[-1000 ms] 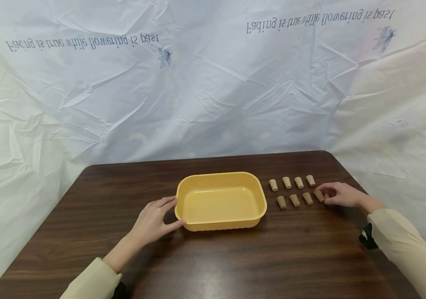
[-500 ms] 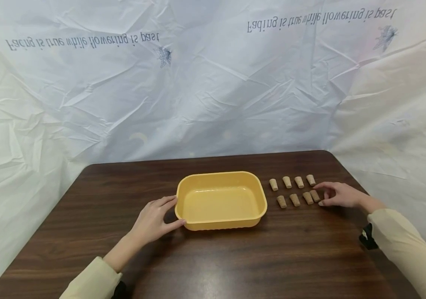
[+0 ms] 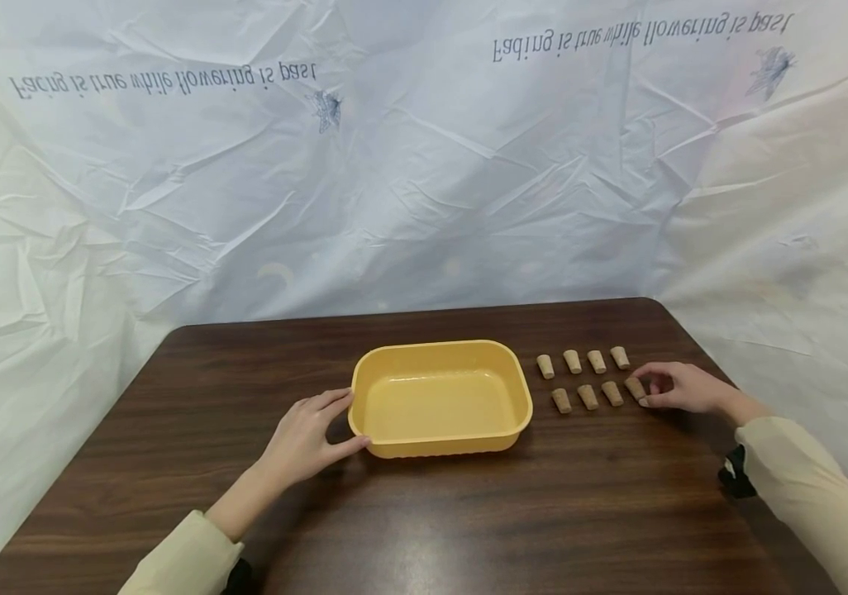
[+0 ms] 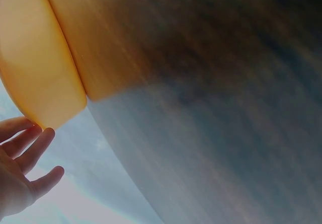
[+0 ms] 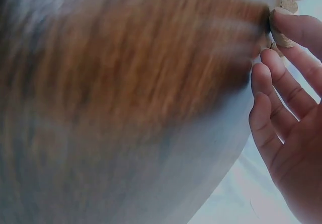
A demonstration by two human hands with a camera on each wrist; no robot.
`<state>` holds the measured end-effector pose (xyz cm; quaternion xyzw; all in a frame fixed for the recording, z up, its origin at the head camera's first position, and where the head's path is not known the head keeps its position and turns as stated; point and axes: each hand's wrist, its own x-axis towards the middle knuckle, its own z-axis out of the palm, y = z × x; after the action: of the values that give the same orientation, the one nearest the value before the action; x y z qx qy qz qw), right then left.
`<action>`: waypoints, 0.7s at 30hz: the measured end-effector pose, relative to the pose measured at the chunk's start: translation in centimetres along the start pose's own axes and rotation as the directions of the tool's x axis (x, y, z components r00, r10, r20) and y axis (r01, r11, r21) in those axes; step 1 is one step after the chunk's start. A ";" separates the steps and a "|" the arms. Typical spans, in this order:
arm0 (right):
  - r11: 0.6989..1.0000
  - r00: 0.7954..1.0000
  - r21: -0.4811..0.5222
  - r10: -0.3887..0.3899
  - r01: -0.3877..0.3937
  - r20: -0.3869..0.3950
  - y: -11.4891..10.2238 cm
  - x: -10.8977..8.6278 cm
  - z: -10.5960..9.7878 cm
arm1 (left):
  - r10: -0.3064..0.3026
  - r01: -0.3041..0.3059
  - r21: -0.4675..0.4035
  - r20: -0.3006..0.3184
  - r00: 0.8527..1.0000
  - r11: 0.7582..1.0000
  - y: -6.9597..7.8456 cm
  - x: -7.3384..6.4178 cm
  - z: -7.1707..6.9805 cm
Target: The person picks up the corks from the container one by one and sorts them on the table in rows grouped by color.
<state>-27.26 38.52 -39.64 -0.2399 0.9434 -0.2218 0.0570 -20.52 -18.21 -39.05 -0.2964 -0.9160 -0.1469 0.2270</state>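
A yellow rectangular basin (image 3: pixel 439 445) stands on the table, its inside bare. My left hand (image 3: pixel 303 438) rests on its left end, the extended fingers at the left rim and the thumb at the front corner. In the left wrist view, fingertips touch the yellow basin wall (image 4: pixel 40 58). To the basin's right, tapered cork stoppers form two rows, a paler back row (image 3: pixel 572 362) and a browner front row (image 3: pixel 588 397). My right hand (image 3: pixel 680 387) pinches the rightmost front cork stopper (image 3: pixel 634 387) between thumb and index finger. The right wrist view shows that cork stopper (image 5: pixel 283 38) partly covered by the thumb.
The dark wood-grain table (image 3: pixel 424 529) has rounded back corners. White printed cloth (image 3: pixel 409 207) hangs behind it and along both sides. The right hand works near the table's right edge.
The rightmost front cork stopper slid left against its neighbour half a second ago. Now it stands apart again, back to the right, between my right fingertips. My left hand stays on the basin.
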 end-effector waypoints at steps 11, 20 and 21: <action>0.999 0.999 0.016 0.028 -0.029 0.021 0.0 -0.1 -0.1 | 0.005 -0.005 -0.005 -0.010 1.000 1.000 0.1 0.0 0.0; 0.999 0.999 -0.012 0.040 -0.040 -0.004 -0.6 -0.2 -0.3 | 0.026 -0.027 -0.017 -0.052 0.998 1.000 0.0 -0.1 0.2; 0.999 0.999 -0.028 0.041 -0.042 -0.026 -0.8 -0.3 -0.3 | 0.024 -0.025 -0.016 -0.049 0.998 1.000 0.0 -0.1 0.2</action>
<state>-26.76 38.15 -39.02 -0.2181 0.9519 -0.2101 0.0460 -20.55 -18.18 -39.25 -0.3057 -0.9052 -0.1591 0.2487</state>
